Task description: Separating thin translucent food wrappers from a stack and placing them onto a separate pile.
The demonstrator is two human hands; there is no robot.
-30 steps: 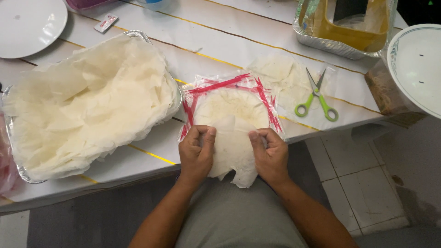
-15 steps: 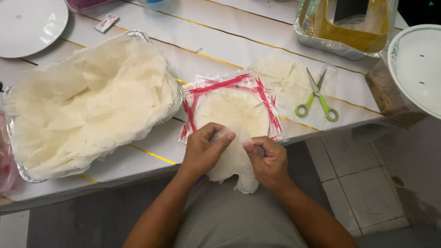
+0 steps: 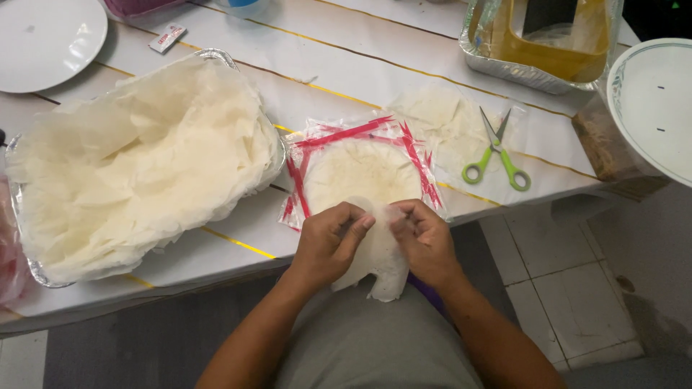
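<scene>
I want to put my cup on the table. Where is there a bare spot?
Bare table lies between the big foil tray of thin sheets and the foil tray of yellow liquid, above the red-edged packet. A smaller strip runs below the big tray. It is crowded near the scissors, and where the left hand and right hand pinch a sheet.

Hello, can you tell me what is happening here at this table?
A person seated at a white table holds a thin, pale round sheet between the left hand and right hand, fingers pinching its upper edge. Just beyond lies a stack of similar sheets in red-printed plastic wrapping. A foil tray piled with loose sheets sits to the left, green-handled scissors to the right.
</scene>
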